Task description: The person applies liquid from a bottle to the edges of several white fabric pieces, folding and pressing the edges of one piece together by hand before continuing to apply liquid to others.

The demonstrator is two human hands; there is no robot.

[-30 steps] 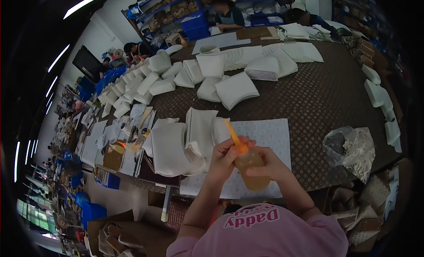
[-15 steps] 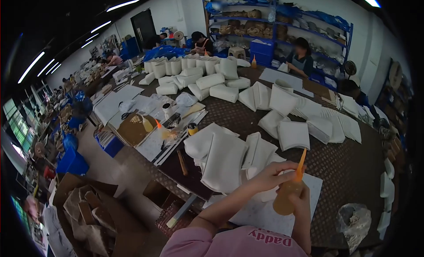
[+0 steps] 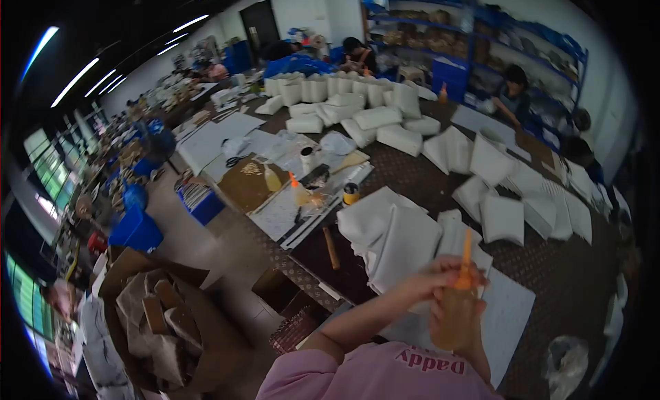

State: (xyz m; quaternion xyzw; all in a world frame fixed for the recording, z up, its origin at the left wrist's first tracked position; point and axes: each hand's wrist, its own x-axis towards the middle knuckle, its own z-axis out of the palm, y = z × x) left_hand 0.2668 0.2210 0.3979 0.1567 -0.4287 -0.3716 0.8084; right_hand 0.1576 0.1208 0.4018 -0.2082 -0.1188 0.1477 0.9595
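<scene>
Nearest the camera, a pink sleeve leads up to two hands meeting on a squeeze bottle (image 3: 455, 316) of amber liquid, held upright over a white sheet (image 3: 505, 317) at the table's near edge. The right hand (image 3: 462, 331) is wrapped around the bottle's body; the left hand (image 3: 432, 283) pinches its orange nozzle (image 3: 466, 259) (the motion blurs the fingers). Just beyond lies a heap of folded white fabric pieces (image 3: 392, 238). Farther back, more white stacks (image 3: 375, 118) cover the table, and other people sit before blue shelves (image 3: 481, 35).

Amber bottle (image 3: 454, 317) with orange nozzle (image 3: 466, 252), pink shirt (image 3: 385, 376), white pieces (image 3: 392, 238), blue shelves (image 3: 481, 28)
</scene>
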